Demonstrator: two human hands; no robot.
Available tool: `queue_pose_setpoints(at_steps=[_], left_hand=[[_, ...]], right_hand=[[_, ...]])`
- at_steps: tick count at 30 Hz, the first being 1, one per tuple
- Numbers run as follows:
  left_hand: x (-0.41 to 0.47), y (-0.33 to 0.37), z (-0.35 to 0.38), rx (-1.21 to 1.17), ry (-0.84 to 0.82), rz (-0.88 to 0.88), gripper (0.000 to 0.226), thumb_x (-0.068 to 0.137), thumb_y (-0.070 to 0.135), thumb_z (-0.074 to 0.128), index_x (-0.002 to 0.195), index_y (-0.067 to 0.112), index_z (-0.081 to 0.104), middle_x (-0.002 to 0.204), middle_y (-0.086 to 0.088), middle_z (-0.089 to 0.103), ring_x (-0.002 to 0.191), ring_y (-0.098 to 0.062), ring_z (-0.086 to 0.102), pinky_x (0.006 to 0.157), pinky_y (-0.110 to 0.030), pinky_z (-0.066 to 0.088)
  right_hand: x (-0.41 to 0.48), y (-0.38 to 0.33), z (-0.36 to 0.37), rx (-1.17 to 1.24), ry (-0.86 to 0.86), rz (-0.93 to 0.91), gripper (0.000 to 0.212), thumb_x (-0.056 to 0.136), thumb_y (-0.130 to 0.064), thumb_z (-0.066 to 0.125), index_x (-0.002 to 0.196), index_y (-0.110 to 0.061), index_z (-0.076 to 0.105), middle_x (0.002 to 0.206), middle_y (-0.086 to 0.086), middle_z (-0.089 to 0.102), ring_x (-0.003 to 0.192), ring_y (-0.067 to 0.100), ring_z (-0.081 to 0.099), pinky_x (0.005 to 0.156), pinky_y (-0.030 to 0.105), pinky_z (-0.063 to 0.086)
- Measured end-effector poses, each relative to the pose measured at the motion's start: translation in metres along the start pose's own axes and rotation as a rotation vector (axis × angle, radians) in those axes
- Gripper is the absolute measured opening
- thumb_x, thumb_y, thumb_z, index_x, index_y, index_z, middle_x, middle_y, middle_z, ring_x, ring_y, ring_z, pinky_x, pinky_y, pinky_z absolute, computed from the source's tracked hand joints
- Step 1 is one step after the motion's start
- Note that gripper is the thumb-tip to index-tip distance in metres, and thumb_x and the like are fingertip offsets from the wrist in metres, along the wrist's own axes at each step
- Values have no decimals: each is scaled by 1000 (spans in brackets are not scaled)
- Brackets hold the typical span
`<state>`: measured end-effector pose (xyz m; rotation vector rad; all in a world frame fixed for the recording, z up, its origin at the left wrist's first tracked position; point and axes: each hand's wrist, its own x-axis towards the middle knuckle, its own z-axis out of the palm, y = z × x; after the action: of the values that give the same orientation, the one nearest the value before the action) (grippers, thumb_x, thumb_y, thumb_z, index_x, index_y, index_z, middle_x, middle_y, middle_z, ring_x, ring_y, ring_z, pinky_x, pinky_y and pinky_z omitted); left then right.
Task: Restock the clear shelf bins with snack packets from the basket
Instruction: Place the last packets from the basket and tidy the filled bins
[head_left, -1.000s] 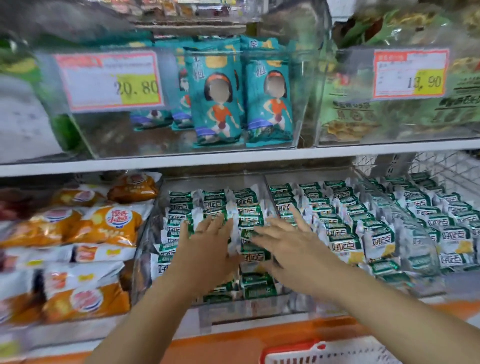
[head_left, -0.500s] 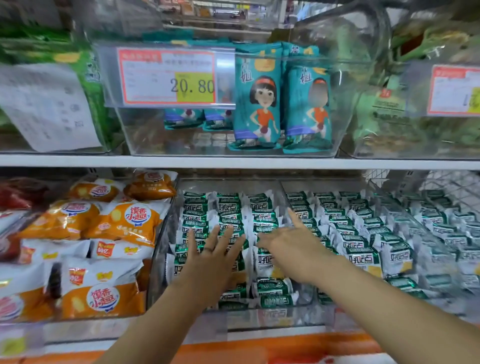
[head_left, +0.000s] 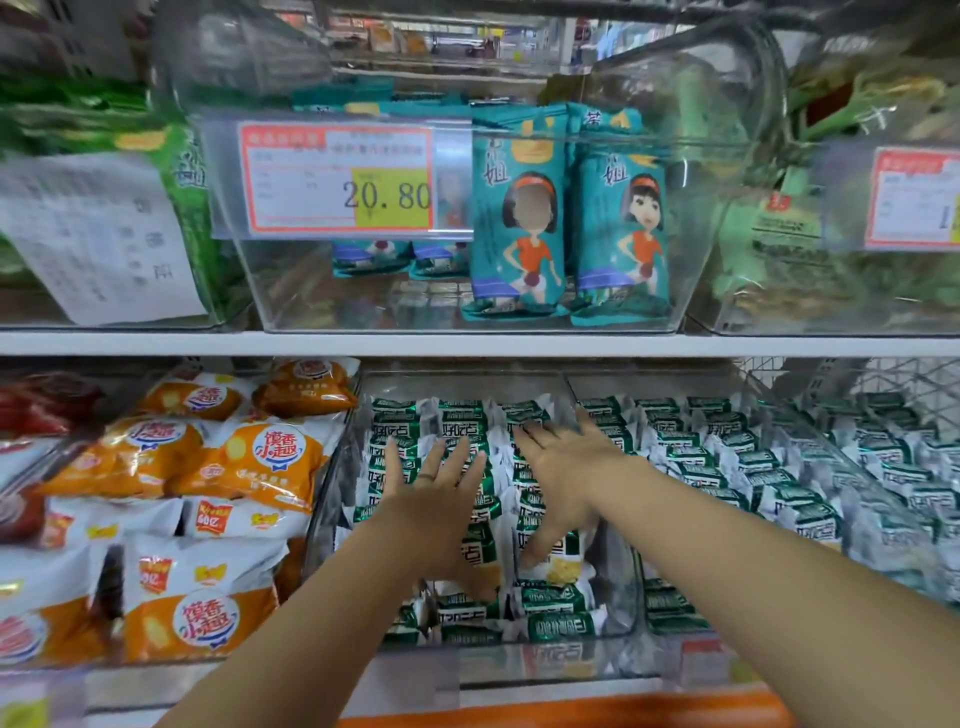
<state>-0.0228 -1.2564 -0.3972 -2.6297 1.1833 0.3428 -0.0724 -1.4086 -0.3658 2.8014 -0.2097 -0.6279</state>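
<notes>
Two shelves of clear bins surrounded the work: teal packets (head_left: 519, 218) behind a price tag (head_left: 337, 176) above, orange bags (head_left: 260, 462) to the lower left, and the next bin (head_left: 649, 383) of green-and-white packets to the right, with the shelf board (head_left: 467, 343) running just above the lower row. The snack packets (head_left: 457, 421) lay packed in the middle lower bin (head_left: 332, 519), directly beneath both hands. The left hand (head_left: 436, 499) and right hand (head_left: 566, 478) rested on them side by side, fingers (head_left: 427, 467) straight and splayed, gripping nothing.
</notes>
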Motion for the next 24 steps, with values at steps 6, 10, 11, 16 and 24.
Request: queue_pose_setpoints(at_steps=[6,10,11,16,24], left_hand=[[8,1,0,-45,-36,27,128,68,75,62,149,17,-19,158,2,-21,144,-27,-22,107,-69,-13],[4,-6,-9,-164,-59,55,128,67,75,63,149,21,-18,157,6,-22,143,-24,-24,107,-66,-18],[3,-10,-16,-222,-63,68,125,68,75,61,150,23,-17,157,7,-21,144,-23,-22,109,-64,-16],[28,-16,-42,-397,109,94,60,99,36,44,150,18,19,158,-4,18,144,-21,21,117,-51,15],[95,25,-25,-188,243,24,56,100,29,31,152,16,13,161,-6,4,148,-22,4,112,-62,-8]], right_hand=[[6,2,5,-127,-57,11,129,59,-90,46,151,-8,9,157,7,20,144,26,20,115,55,-10],[4,10,2,78,56,-35,131,56,-92,44,152,-13,3,160,5,8,147,24,9,116,53,-10],[3,13,1,128,124,-30,129,57,-92,42,152,-15,5,160,5,6,147,23,5,116,54,-10],[8,30,25,459,345,111,76,95,-59,30,153,-15,7,160,2,-3,147,22,2,119,45,2],[12,33,35,794,394,58,59,98,-10,36,152,-11,11,160,-2,-7,145,16,16,107,28,30]])
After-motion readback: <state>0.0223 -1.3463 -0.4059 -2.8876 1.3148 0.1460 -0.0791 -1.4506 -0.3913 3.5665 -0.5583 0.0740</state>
